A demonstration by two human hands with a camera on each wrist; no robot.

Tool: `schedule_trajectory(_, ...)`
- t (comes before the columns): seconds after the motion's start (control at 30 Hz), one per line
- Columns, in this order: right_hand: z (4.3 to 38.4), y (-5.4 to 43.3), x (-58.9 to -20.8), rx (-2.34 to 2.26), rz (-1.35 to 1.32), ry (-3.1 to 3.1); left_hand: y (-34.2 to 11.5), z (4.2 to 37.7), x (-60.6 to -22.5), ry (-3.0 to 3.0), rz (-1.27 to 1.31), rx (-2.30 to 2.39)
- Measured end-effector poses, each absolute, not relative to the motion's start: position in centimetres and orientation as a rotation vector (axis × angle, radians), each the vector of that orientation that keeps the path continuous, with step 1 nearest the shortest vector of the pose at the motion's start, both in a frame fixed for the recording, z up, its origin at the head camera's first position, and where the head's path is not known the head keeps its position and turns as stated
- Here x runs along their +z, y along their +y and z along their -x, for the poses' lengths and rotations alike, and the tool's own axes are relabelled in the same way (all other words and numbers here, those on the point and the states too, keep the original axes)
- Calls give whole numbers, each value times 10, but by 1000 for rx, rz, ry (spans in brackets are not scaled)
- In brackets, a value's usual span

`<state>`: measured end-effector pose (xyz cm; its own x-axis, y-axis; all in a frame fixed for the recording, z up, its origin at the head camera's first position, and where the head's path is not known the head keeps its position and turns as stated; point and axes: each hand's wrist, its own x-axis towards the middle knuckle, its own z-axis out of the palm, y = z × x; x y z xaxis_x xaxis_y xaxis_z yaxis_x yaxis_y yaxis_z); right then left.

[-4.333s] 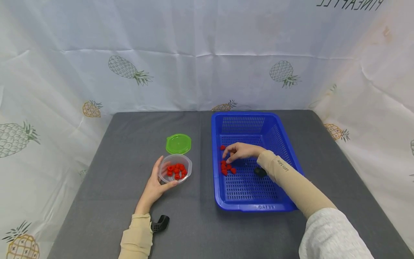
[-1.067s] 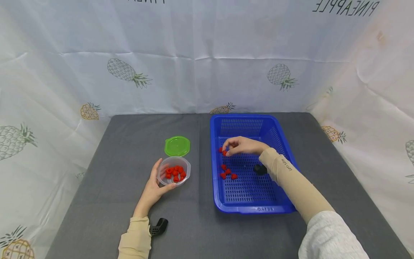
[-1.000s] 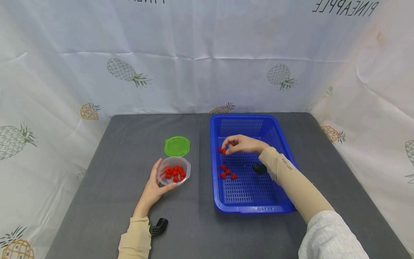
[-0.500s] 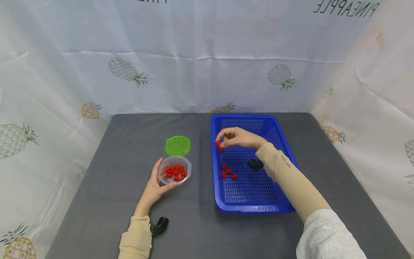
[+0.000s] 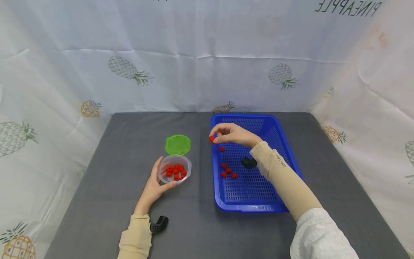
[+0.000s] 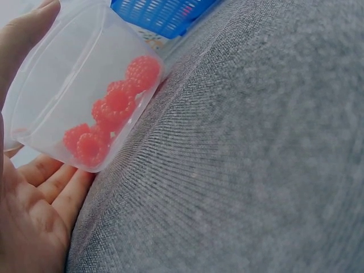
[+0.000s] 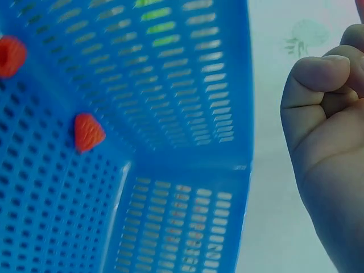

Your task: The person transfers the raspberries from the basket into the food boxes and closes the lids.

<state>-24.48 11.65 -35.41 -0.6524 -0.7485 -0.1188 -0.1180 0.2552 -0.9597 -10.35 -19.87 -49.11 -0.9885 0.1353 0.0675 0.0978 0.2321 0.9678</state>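
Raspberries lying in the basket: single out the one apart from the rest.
The raspberry toward the far end of the blue basket; the other four sit grouped nearer.

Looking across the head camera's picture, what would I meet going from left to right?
Left hand → clear tub → raspberry pinched in the right hand → cluster of four raspberries in the blue basket → beige sleeve on the right forearm.

It's prob. a booth: curtains [image 5: 233, 79] border tbl [image 5: 191, 226].

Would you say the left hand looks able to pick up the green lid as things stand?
Probably not: the left hand holds the clear tub of raspberries, though the green lid lies uncovered just beyond.
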Motion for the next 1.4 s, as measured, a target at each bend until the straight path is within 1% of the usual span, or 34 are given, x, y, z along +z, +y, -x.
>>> schedule_trajectory(0.8,231,47,-339,-1435,1065,1824,-197,104,-494,2455,-201,1895)
schedule_trajectory(1.07,226,27,-338,-1413,1099,1786,-198,104,-493,2462,-216,1887)
schedule_trajectory(1.4,224,10,-347,-1380,1127,1751,-199,105,-492,2435,-217,1897)
